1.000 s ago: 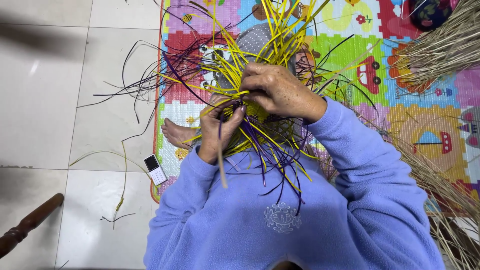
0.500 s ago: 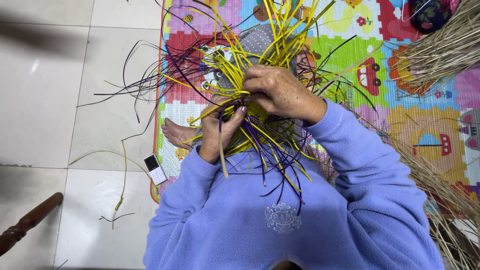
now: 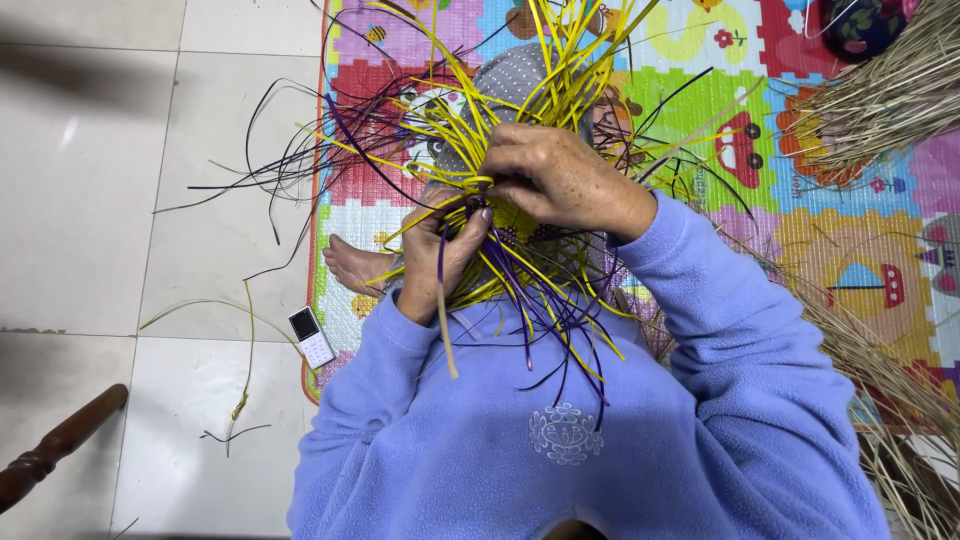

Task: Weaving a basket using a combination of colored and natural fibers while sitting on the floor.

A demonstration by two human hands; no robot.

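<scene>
Both hands meet mid-frame — left hand (image 3: 440, 262) pinches purple strips (image 3: 545, 300), right hand (image 3: 560, 180) presses yellow strips (image 3: 470, 135); tension should stay even.

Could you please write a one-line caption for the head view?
Left hand and right hand grip yellow and purple weaving strips above a colourful play mat.

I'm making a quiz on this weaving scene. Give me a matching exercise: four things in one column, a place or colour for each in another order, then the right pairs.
1. left hand
2. small phone
3. dry straw bundle
4. wooden post

a. bottom left, on the tiles
b. top right, on the play mat
c. at the mat's left edge
d. gripping yellow and purple strips

Pairs: 1-d, 2-c, 3-b, 4-a
</scene>
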